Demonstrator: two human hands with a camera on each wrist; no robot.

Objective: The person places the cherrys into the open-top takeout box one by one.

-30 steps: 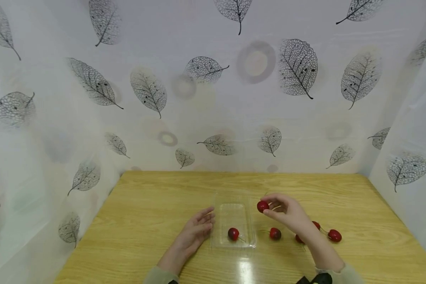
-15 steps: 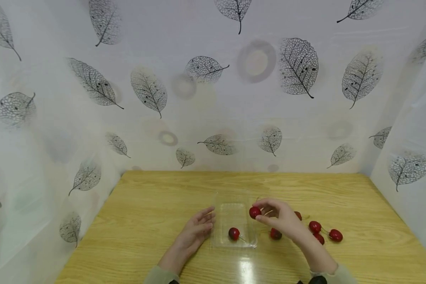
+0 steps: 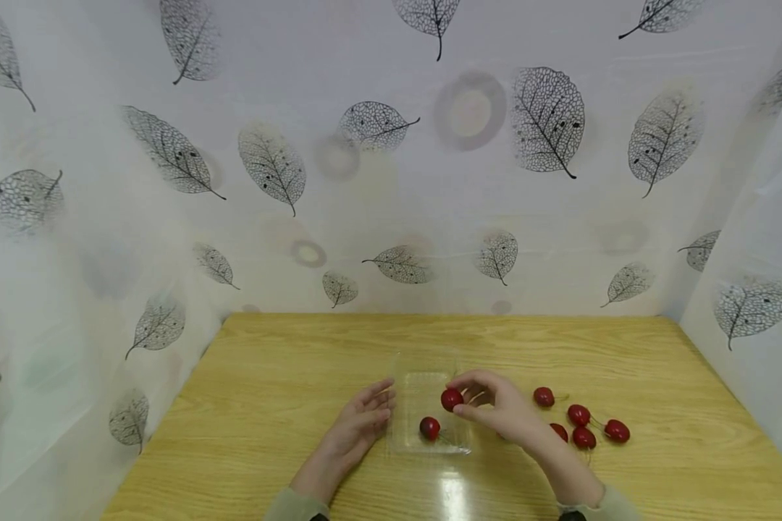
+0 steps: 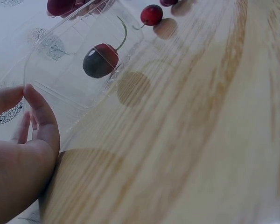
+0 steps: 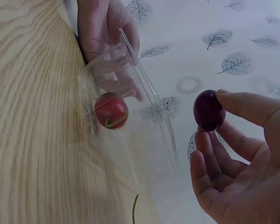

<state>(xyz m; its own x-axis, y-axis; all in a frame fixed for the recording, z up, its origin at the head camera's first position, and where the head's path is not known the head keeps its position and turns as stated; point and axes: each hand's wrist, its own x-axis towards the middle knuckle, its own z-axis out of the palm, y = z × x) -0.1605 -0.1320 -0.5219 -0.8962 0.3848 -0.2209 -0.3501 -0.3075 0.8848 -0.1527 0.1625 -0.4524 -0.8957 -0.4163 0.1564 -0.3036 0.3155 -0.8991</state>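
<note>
A clear plastic container (image 3: 423,387) stands on the wooden table, with one dark red cherry (image 3: 429,428) and its green stem inside. My right hand (image 3: 498,409) pinches another cherry (image 3: 452,399) between thumb and fingertips, held above the container's right part. In the right wrist view this held cherry (image 5: 209,110) looks dark and glossy, apart from the container wall. My left hand (image 3: 358,427) rests its fingers against the container's left side, fingers loosely extended. From the left wrist view, the fingertips (image 4: 30,93) meet the container's edge.
Several cherries lie on the table right of my right hand, among them a far one (image 3: 544,396) and a rightmost one (image 3: 617,431). One more is mostly hidden under the right hand. A leaf-patterned white sheet (image 3: 430,217) encloses the table's back and sides.
My right hand has moved left and slightly nearer with its cherry, from beside the container to above it. Cherries behind the forearm have come into sight. The left hand has stayed put.
</note>
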